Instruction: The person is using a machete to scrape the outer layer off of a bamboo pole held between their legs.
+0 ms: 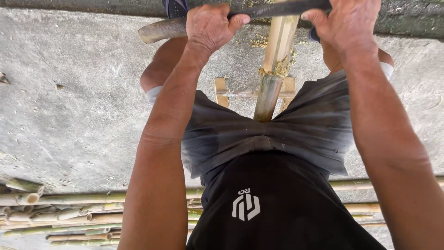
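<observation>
A bamboo pole [277,55] runs from between my legs toward the top of the view, with frayed shavings around a node partway along. Across it lies a long dark blade [277,9] with a curved handle at its left end. My left hand [210,25] is shut on the blade near the handle. My right hand [344,23] grips the other end, right of the pole. Both arms reach forward over my grey shorts and black shirt.
A small wooden stool [222,90] sits under me on the concrete floor [69,92]. Several cut bamboo poles [64,213] lie in a pile behind me at the lower left, and more [365,185] extend to the right. A sandalled foot [175,7] shows at top.
</observation>
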